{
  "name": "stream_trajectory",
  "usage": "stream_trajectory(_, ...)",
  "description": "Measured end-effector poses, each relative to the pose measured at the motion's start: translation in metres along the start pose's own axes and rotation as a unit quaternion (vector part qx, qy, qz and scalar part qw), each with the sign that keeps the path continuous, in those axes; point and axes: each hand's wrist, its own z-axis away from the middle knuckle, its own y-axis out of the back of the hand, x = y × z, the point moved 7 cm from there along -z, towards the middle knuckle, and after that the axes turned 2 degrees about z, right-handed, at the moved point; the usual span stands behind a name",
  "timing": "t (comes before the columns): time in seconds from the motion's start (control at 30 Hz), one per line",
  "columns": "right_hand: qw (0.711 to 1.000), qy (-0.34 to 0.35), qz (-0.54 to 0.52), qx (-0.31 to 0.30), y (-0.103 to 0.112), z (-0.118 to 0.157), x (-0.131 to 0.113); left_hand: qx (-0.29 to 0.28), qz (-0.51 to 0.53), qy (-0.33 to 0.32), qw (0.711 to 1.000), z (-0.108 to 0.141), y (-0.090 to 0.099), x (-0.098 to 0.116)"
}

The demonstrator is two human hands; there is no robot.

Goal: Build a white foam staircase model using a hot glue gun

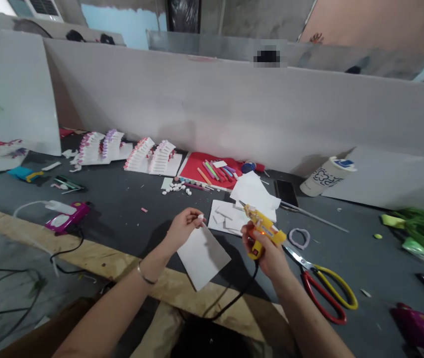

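Observation:
My right hand [266, 248] grips a yellow hot glue gun [264, 229], its nozzle pointing up and to the left. An orange light glows on its body, and a black cord runs down from the handle. My left hand [186, 226] pinches a small white piece [200, 217] between thumb and fingertips. Just below it lies a white rectangular board [205, 258], partly over the table's front edge. A few similar small white pieces [176, 188] sit farther back. Beside the glue gun are white sheets [252, 191] and a board with white scraps [226, 217].
Scissors [314, 271] with red and yellow handles lie at right, near a pale hair tie [298, 238]. A patterned cup [325, 177] and a phone [286, 193] stand behind. Colored sticks [217, 171] rest on red sheet. A magenta power strip [68, 217] is at left.

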Motion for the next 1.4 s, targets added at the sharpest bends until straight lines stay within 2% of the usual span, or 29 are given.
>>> stream_trajectory(0.17,1.000,0.021,0.005,-0.021,0.003,-0.001,0.014,-0.020,0.069,-0.004,0.997,-0.027,-0.029,0.000)
stream_trajectory(0.33,0.993,0.040,0.048,-0.104,-0.002,0.003,0.027,-0.049,0.085,0.022,0.995,-0.031,-0.043,-0.005)
stream_trajectory(0.57,0.983,0.071,0.103,-0.136,-0.006,0.017,0.025,-0.049,0.061,0.036,0.996,-0.026,-0.043,-0.008)
stream_trajectory(0.7,0.980,0.068,0.107,-0.154,-0.011,0.018,0.027,-0.077,0.073,0.029,0.994,-0.023,-0.048,-0.003)
stream_trajectory(1.23,0.977,0.074,0.139,-0.146,-0.011,0.021,0.023,-0.088,0.075,0.034,0.993,-0.019,-0.050,0.000)
stream_trajectory(1.4,0.961,0.101,0.216,-0.142,-0.009,0.021,0.020,-0.091,0.088,0.038,0.991,-0.018,-0.052,0.002)
